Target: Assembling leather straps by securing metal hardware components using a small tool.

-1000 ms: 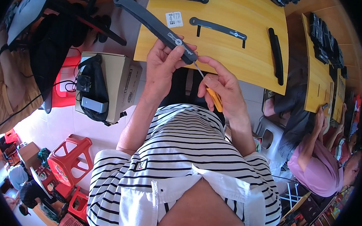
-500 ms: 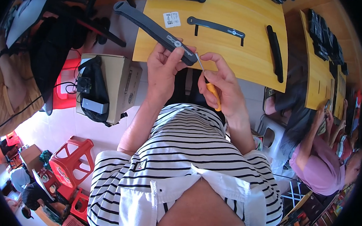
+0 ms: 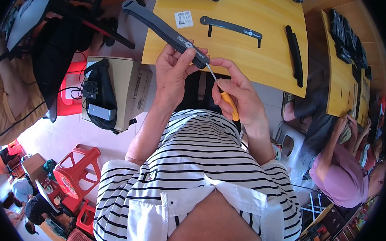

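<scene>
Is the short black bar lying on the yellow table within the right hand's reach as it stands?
Probably not freely: the right hand holds an orange-handled screwdriver, though nothing blocks the bar.

Your left hand [image 3: 173, 70] grips a long dark strip [image 3: 165, 28] of matt plastic; your right hand [image 3: 238, 94] has a screwdriver [image 3: 224, 95], glossy orange plastic handle, thin bright metal shaft. Beneath lies a smooth yellow wood-look tabletop [image 3: 232, 52].

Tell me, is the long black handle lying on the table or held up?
Held up: the left hand grips the black handle.
</scene>
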{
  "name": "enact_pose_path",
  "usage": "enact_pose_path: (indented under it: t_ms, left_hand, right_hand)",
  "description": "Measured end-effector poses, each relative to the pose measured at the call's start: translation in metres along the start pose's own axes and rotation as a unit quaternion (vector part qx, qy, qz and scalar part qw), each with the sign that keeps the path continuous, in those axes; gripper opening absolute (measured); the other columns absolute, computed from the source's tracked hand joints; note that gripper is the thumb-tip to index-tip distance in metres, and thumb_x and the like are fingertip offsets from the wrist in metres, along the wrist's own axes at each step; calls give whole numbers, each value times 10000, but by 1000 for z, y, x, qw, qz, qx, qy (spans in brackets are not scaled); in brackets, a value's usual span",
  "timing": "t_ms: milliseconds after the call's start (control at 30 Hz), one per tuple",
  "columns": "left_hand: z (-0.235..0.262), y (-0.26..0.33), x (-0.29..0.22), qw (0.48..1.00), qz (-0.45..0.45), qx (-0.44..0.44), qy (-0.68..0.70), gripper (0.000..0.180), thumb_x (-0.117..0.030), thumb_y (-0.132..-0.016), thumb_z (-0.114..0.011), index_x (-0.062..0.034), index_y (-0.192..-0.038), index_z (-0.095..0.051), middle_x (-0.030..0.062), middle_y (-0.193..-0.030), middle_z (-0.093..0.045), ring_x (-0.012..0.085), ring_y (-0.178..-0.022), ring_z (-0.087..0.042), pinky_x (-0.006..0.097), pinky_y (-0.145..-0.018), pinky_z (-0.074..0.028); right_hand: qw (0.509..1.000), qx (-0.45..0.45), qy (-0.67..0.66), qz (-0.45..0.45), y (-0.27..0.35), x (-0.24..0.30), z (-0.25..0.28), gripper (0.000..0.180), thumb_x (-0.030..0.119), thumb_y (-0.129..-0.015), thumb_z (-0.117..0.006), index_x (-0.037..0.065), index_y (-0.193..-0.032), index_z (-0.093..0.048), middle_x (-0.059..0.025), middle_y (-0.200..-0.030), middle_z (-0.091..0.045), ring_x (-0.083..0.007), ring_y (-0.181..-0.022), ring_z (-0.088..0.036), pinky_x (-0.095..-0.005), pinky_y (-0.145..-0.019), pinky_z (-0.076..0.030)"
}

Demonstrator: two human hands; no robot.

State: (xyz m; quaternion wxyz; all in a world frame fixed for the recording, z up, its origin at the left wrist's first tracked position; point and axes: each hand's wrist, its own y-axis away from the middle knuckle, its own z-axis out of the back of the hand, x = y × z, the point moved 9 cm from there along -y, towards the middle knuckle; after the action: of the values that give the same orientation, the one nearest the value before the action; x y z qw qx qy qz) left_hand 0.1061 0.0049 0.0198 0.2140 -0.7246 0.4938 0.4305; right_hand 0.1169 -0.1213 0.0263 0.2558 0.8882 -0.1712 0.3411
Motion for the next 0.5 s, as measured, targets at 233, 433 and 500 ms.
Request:
enact_pose_path:
  t_ms: [233,433,500]
  left_hand:
    - [1,-2,3,1000,12,3,8,268,-155,-905,-521,22,-1104,-487,180,-953,-628,221,-854,-649,300,-750,-548]
    - [1,-2,4,999,27,4,45,229,-141,-889,-550,-3,-1065,-500,157,-935,-634,202,-842,-648,291,-740,-544]
    - [1,-1,4,998,27,7,49,227,-141,-892,-545,-2,-1066,-500,158,-935,-634,203,-841,-648,289,-740,-544]
  right_hand:
    - [998,21,-52,-13,1,-2,-3,392,99,-905,-447,89,-1286,-356,-96,-665,-545,-75,-396,-441,-196,-334,-367]
    - [997,36,-66,-14,0,-4,-1,403,96,-901,-450,93,-1292,-353,-98,-660,-538,-79,-392,-440,-193,-330,-367]
    - [997,36,-67,-15,1,-4,-1,405,95,-901,-450,93,-1293,-353,-98,-660,-537,-78,-391,-438,-192,-330,-367]
